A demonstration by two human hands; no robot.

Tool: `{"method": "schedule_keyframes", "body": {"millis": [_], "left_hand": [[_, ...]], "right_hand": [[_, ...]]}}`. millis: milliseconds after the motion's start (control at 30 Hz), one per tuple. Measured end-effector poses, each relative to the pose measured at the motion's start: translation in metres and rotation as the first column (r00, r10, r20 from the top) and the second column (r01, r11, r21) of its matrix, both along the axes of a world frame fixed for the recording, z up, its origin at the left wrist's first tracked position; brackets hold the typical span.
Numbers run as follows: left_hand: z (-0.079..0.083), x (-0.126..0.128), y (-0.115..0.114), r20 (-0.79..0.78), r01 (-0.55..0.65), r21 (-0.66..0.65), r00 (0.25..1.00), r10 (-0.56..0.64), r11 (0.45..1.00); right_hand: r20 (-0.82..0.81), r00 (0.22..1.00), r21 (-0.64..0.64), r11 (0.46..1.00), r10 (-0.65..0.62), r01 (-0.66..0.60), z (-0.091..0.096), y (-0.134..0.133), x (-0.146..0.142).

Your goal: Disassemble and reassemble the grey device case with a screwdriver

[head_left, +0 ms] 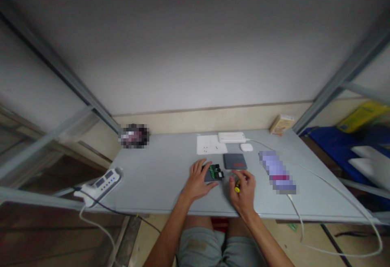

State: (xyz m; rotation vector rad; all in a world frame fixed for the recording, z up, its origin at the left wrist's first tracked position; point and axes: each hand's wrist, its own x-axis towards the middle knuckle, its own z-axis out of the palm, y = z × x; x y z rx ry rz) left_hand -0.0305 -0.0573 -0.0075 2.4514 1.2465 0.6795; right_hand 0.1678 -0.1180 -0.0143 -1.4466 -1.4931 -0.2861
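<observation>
A small open device with a green circuit board (pixel 212 171) and black parts lies on the grey table. My left hand (pixel 197 179) grips it from the left, fingers along its far side and thumb at the near edge. In my right hand (pixel 243 189), just to the right of the device, is a screwdriver (pixel 237 186) with a yellow-and-black handle; its tip is too small to make out. Behind the device rests a flat dark grey cover (pixel 235 161) with red marking. Several tiny dark screws lie on a white sheet of paper (pixel 210 140) farther back.
A white power bank (pixel 231 137) with a cable and a small white case (pixel 246 147) sit at the back. To the right lies a blurred-out phone-like object (pixel 277 171). A power strip (pixel 102 186) stands at the left edge, a small box (pixel 282 125) at the back right.
</observation>
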Motion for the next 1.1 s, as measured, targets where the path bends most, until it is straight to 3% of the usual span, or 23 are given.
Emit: {"method": "schedule_keyframes", "body": {"millis": [67,133,200,267,300,333,400,467,533,633,833,1100], "left_hand": [[0.002,0.004,0.005,-0.011,0.033,-0.006,0.999,-0.033,0.999],[0.003,0.008,0.008,-0.021,0.060,-0.016,0.998,-0.060,0.998],[0.004,0.012,0.011,-0.026,0.079,-0.027,0.996,-0.080,0.997],[0.004,0.013,0.014,-0.017,0.091,-0.038,0.996,-0.092,0.995],[0.004,0.013,0.015,-0.008,0.098,-0.043,0.995,-0.098,0.994],[0.004,0.012,0.016,0.003,0.104,-0.048,0.995,-0.104,0.993],[0.004,0.011,0.019,0.017,0.114,-0.059,0.993,-0.113,0.992],[0.005,0.012,0.022,0.022,0.106,-0.071,0.994,-0.105,0.992],[0.007,0.013,0.025,0.026,0.087,-0.080,0.996,-0.086,0.993],[0.007,0.018,0.031,0.051,0.075,-0.072,0.996,-0.072,0.995],[0.000,0.023,0.042,0.096,0.078,-0.082,0.993,-0.070,0.994],[0.005,0.024,0.039,0.113,0.078,-0.124,0.991,-0.064,0.989]], "right_hand": [[-0.039,0.991,-0.013,0.992,-0.124,0.124,0.003,-0.007,0.008],[-0.106,0.958,-0.117,0.960,-0.266,0.254,0.007,-0.014,0.018],[-0.170,0.894,-0.317,0.882,-0.414,0.349,0.013,-0.022,0.030],[-0.203,0.814,-0.507,0.770,-0.544,0.388,0.022,-0.027,0.041],[-0.229,0.777,-0.538,0.741,-0.587,0.401,0.026,-0.029,0.045],[-0.274,0.756,-0.525,0.751,-0.595,0.401,0.030,-0.029,0.048],[-0.366,0.787,-0.387,0.850,-0.497,0.357,0.035,-0.024,0.049],[-0.357,0.892,-0.191,0.956,-0.278,0.221,0.035,-0.015,0.045],[-0.245,0.967,-0.165,0.986,-0.073,0.033,0.029,-0.002,0.038],[-0.121,0.987,-0.268,0.953,0.110,-0.139,0.013,0.013,0.027],[-0.051,0.993,-0.348,0.930,0.106,-0.117,-0.007,0.020,0.029],[-0.081,0.997,-0.318,0.947,0.017,-0.042,-0.004,0.015,0.027]]}}
